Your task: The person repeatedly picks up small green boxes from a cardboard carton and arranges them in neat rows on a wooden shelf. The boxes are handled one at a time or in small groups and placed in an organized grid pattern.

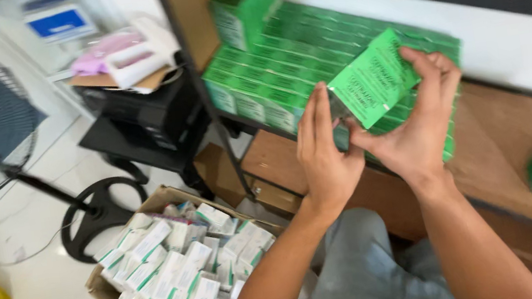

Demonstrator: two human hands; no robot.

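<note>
hands at shelf height: we hold one green box (375, 80) before the stack of green boxes (281, 63) on the shelf (522, 125). our right hand (420, 123) pinches the box's upper right edge, thumb beneath. our left hand (324, 155) lies flat, fingers (321, 116) pressed together against its lower left end. the long axis tilts up to the right, and both hands touch it.
</note>
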